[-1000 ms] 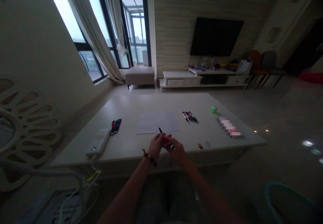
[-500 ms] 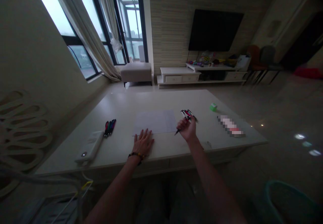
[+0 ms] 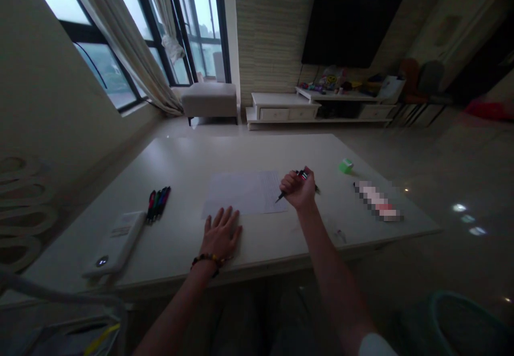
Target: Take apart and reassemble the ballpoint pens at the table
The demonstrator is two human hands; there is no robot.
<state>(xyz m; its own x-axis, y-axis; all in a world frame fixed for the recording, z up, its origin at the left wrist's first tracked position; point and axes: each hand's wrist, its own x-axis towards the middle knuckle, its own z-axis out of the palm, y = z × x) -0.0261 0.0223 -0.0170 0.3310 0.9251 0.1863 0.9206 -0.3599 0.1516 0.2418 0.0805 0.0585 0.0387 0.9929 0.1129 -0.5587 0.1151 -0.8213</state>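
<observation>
A white sheet of paper (image 3: pixel 236 192) lies flat on the white table (image 3: pixel 257 150), with lines of writing or print along its right side. My left hand (image 3: pixel 220 234) rests with fingers spread on the sheet's lower edge and the tabletop. Above the sheet's right edge, my right hand (image 3: pixel 297 189) is closed round a dark pen (image 3: pixel 280 196), its tip pointing down and to the left. Behind this hand more pens (image 3: pixel 317 190) are mostly hidden. Several coloured pens (image 3: pixel 158 205) lie side by side on the left of the table.
At the table's left front stands a white box-like device (image 3: pixel 116 246). A small green object (image 3: pixel 346 166) and a blurred-out pink and white item (image 3: pixel 377 201) lie on the right. A teal-rimmed bin (image 3: pixel 436 313) stands on the floor at the lower right.
The camera view has shifted downward and nearer the table. My right hand has moved slightly toward the paper with the pen, now covering most of the pens behind it. My left hand stays flat.
</observation>
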